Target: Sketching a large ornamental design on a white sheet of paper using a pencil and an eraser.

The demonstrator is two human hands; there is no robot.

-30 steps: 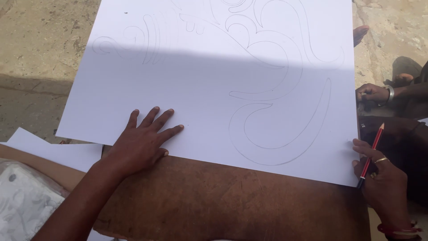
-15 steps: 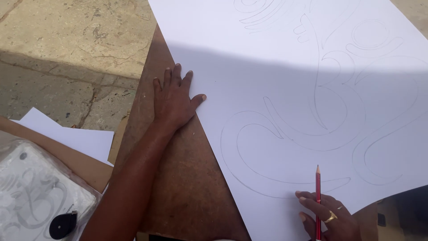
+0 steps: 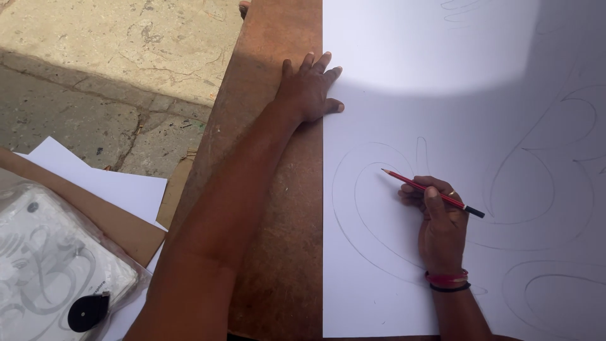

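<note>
Gripping a slim red pencil (image 3: 432, 192), my right hand (image 3: 442, 224) sets its tip on the smooth white sheet (image 3: 442, 76) with faint curved outlines. My left hand (image 3: 309, 91) lies flat, fingers spread, across the sheet's edge and rough brown board (image 3: 278, 252).

Cracked stone paving (image 3: 113, 69) lies outdoors, its far part sunlit and its near part in shadow. A worn brown board (image 3: 284, 252) stands over it, with 1 cardboard scrap (image 3: 173, 189) beside it.
</note>
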